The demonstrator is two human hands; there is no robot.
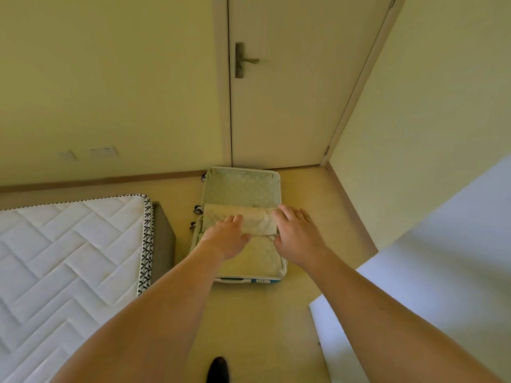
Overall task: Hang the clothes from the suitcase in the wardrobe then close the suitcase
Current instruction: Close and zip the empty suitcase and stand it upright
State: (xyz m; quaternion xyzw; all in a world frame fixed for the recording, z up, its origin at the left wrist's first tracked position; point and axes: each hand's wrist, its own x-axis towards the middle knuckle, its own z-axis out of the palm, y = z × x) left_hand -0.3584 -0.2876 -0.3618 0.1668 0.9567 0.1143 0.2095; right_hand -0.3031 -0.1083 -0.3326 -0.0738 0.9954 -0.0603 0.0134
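Observation:
An open suitcase (240, 186) lies flat on the floor in front of a closed door, its patterned pale lining showing in both halves. A folded cream garment (257, 221) lies across its middle. My left hand (228, 239) reaches down onto the garment's left part, fingers extended over the cloth. My right hand (297, 233) rests at the garment's right end by the suitcase rim, fingers straight. Neither hand visibly grips the cloth. The wardrobe is a white panel (431, 272) at the right.
A bare quilted mattress (63, 258) on a grey bed base fills the left. The closed door (290, 92) with a lever handle stands just behind the suitcase. A dark shoe tip (218, 369) shows at the bottom on the pale floor.

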